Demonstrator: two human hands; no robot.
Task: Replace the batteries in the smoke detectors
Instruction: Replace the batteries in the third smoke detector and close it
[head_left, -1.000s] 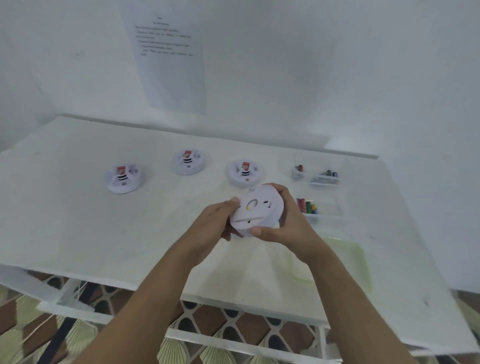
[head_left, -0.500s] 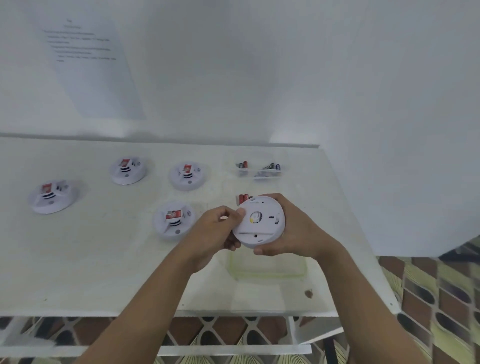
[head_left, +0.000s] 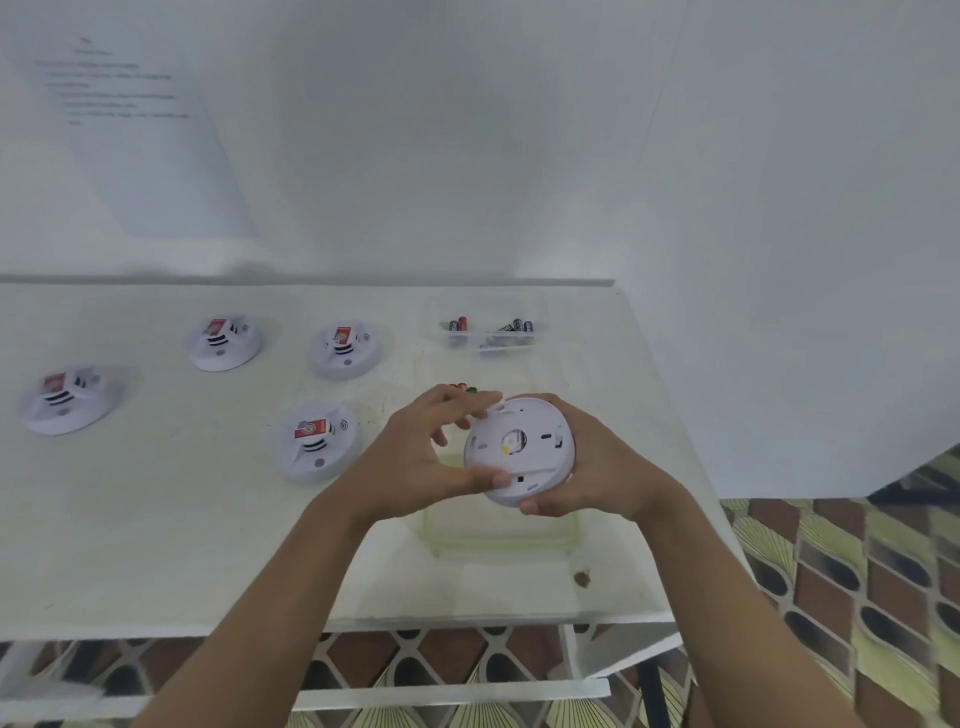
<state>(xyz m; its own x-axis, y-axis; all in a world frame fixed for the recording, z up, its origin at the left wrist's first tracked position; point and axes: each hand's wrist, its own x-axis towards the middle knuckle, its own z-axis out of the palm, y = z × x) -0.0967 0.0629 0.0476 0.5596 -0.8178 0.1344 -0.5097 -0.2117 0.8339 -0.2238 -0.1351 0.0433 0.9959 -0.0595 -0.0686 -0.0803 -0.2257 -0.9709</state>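
Note:
A round white smoke detector (head_left: 519, 451) is held above the table with its back plate facing me. My right hand (head_left: 587, 470) cups it from the right and below. My left hand (head_left: 431, 452) grips its left edge, thumb on the lower rim and fingers over the top. Several other white smoke detectors lie on the table face up: one nearest my left hand (head_left: 317, 439), two behind it (head_left: 344, 349) (head_left: 223, 340), and one at far left (head_left: 67, 397). A clear tray of batteries (head_left: 488, 330) stands at the back right.
A clear empty container (head_left: 498, 535) sits on the white table (head_left: 156, 519) under my hands. Coloured battery ends (head_left: 464, 387) peek out behind my left fingers. A printed sheet (head_left: 130, 130) hangs on the wall. The table's right edge is close to my right wrist.
The view has swung right, then steadied. My left fingers have spread and moved over the top rim of the held detector, which now tilts a little more toward me.

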